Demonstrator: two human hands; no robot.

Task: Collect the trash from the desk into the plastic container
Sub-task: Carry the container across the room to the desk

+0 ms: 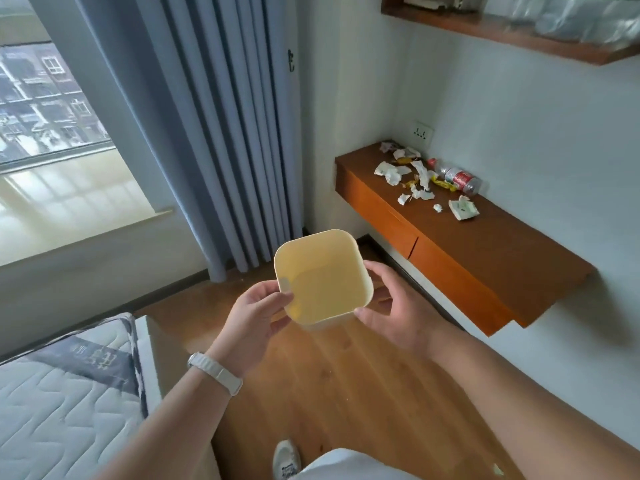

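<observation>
A pale yellow square plastic container (322, 271) with nothing inside is held in front of me above the floor. My left hand (252, 323) pinches its left rim, thumb inside. My right hand (391, 306) cups its right side with curled fingers. To the right, a wall-mounted wooden desk (502, 251) carries the trash at its far end: several crumpled white paper scraps (405, 174), yellow wrappers (443, 183), a clear plastic bottle (457, 176) with a red label lying on its side, and a crumpled white packet (462, 209).
A bed with a quilted mattress (69, 393) stands at the lower left. Blue-grey curtains (221, 133) hang beside the window. A wooden shelf (502, 29) sits on the wall above the desk. Wooden floor (329, 393) lies between bed and desk.
</observation>
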